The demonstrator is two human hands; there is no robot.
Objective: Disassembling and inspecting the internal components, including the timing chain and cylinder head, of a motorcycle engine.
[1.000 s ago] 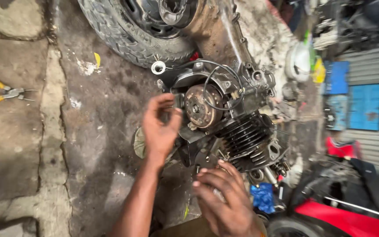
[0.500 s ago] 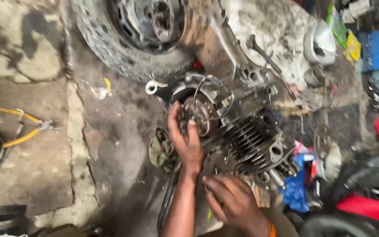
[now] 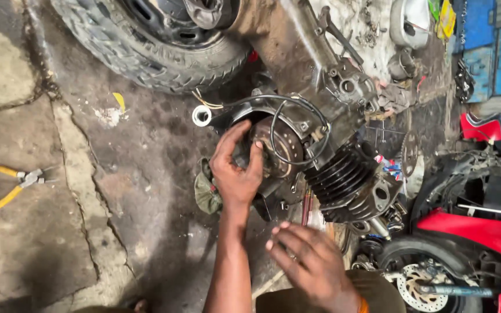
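A dirty motorcycle engine [image 3: 343, 174] lies on the stained concrete floor, its black finned cylinder pointing to the lower right. My left hand [image 3: 236, 168] reaches up and grips the round rusty rotor [image 3: 282, 148] inside the open side case, thumb and fingers curled around its left edge. A black cable [image 3: 297, 104] loops over the case. My right hand [image 3: 308, 264] hovers lower, near my knee, with fingers spread and nothing in it. A greasy rag [image 3: 204, 188] lies just left of my left wrist.
A tyre on its wheel [image 3: 146, 40] lies at the top. Yellow-handled pliers [image 3: 7, 185] lie at the left. A small white ring [image 3: 202, 115] lies by the case. A red motorcycle [image 3: 482, 232] with a brake disc [image 3: 416, 284] stands at the right, among several loose parts.
The view has swung and closed in on the engine. My left hand stays on the rotor, now with its fingers wrapped more around it. My right hand has spread its fingers.
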